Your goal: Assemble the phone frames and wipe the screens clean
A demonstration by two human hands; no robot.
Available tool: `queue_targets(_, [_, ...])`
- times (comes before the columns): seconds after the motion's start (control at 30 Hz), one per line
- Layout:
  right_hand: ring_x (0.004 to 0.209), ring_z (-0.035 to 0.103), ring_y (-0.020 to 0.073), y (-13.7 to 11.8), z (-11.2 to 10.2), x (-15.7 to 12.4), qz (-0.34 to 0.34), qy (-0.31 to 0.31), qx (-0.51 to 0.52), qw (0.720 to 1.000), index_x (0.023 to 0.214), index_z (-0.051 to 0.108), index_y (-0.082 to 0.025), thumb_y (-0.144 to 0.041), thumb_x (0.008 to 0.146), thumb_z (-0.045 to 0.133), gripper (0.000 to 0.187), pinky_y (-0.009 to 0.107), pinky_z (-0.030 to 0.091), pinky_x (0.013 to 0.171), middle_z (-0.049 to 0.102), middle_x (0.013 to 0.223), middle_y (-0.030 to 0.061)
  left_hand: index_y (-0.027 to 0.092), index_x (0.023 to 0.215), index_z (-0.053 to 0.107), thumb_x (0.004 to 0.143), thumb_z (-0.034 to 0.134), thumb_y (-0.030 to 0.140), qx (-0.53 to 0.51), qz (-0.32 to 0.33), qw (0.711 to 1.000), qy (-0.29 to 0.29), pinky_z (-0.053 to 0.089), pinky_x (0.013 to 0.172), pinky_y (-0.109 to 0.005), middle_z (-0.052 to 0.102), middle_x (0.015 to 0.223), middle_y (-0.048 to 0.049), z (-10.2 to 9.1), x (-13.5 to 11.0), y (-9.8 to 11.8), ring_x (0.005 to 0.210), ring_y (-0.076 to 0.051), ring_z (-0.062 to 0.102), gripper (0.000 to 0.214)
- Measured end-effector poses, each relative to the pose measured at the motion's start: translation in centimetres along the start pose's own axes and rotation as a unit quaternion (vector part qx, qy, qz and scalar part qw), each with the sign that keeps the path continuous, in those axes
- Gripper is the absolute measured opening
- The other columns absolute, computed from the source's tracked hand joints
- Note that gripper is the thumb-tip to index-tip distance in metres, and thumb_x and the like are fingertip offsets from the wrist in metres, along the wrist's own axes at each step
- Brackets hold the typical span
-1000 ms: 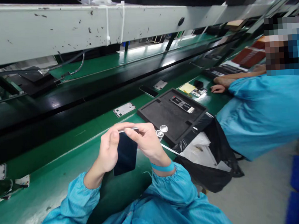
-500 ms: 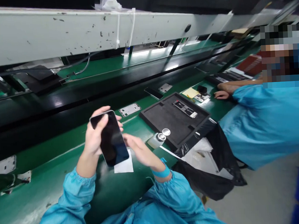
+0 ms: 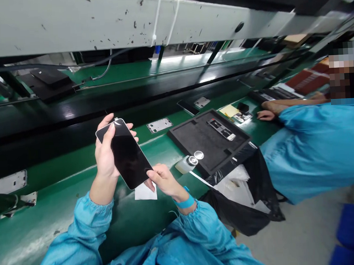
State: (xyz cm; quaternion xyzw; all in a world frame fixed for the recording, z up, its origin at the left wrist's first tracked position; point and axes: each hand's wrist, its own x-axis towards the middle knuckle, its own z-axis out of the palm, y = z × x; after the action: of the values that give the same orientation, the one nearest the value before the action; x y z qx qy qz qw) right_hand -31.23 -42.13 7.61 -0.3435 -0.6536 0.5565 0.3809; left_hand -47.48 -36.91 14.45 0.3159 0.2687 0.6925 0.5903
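Over the green bench (image 3: 65,217), far left, a pale metal frame (image 3: 8,182) lies flat near the edge of view, and beside it something dark I can't make out. Moving in, the left hand (image 3: 105,154) is up off the bench, wrapped around the phone (image 3: 124,153) from behind, thumb pressed along its left edge, fingertips peeking out on the far side. The phone is tilted, dark screen facing the camera, top corner leaning left, held above the bench just in front of the black belt (image 3: 75,114). At its lower corner the right hand (image 3: 163,180) pinches in, thumb on the glass, fingers curled under, a blue wristband (image 3: 185,202) at the wrist. Under that hand a white cloth (image 3: 144,192) lies on the bench. Further right, another frame (image 3: 159,125) sits by the belt, then a small bottle (image 3: 186,163) stands just beside the black tray (image 3: 195,139), which carries a slim part (image 3: 222,129). A black bag (image 3: 246,208) hangs below the tray. Far right, a co-worker (image 3: 314,149) in blue leans on the bench, one hand (image 3: 265,115) resting flat near a yellow pad (image 3: 229,110).
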Motion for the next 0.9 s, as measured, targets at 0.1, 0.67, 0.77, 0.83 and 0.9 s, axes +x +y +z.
queue_targets(0.1, [0.04,0.046,0.0125,0.4,0.5,0.4,0.011,0.012,0.014,1.0,0.042,0.052,-0.023,-0.092,0.089,0.057,0.084,0.028,0.038,0.047,0.052,0.04,0.0019,0.027,0.129,0.061,0.091,0.08,0.048,0.003,0.021,1.0,0.009,0.066,0.071,-0.03,0.081,0.096,-0.0031,0.1,0.0,-0.3,0.078,-0.019,0.079,0.047])
queue_targets(0.67, [0.047,0.065,0.016,0.7,0.7,0.8,0.039,-0.012,0.1,0.994,0.062,0.068,-0.017,-0.083,0.084,0.075,0.07,0.027,0.054,0.049,0.068,0.054,0.0046,0.026,0.129,0.063,0.099,0.074,0.048,-0.025,0.063,0.997,0.047,0.066,0.075,-0.029,0.08,0.094,-0.0018,0.4,-0.1,-0.6,0.076,-0.016,0.079,0.039])
queue_targets(0.77, [0.048,0.065,0.0166,0.6,-1.1,0.3,0.019,0.037,0.081,0.996,0.058,0.069,-0.017,-0.09,0.093,0.053,0.084,0.029,0.055,0.054,0.067,0.052,0.0077,0.026,0.132,0.063,0.099,0.075,0.052,-0.017,0.05,0.998,0.034,0.067,0.075,-0.029,0.08,0.095,-0.0027,0.3,-0.1,-0.7,0.078,-0.018,0.079,0.044])
queue_targets(0.83, [0.045,0.061,0.0156,0.6,-1.7,0.0,0.025,0.031,0.063,0.997,0.057,0.069,-0.017,-0.09,0.097,0.047,0.086,0.029,0.054,0.054,0.064,0.049,0.0066,0.026,0.133,0.064,0.098,0.075,0.055,-0.011,0.043,0.999,0.027,0.067,0.073,-0.029,0.081,0.096,-0.0033,0.1,0.1,-0.7,0.077,-0.018,0.08,0.046])
queue_targets(0.9, [0.048,0.061,0.0157,0.7,-2.0,-0.1,0.025,0.012,0.039,0.999,0.059,0.069,-0.017,-0.088,0.098,0.049,0.084,0.03,0.055,0.057,0.064,0.05,0.0056,0.026,0.13,0.064,0.099,0.072,0.064,-0.004,0.034,0.999,0.014,0.068,0.071,-0.03,0.081,0.093,-0.0043,0.0,0.3,-0.8,0.074,-0.018,0.08,0.049])
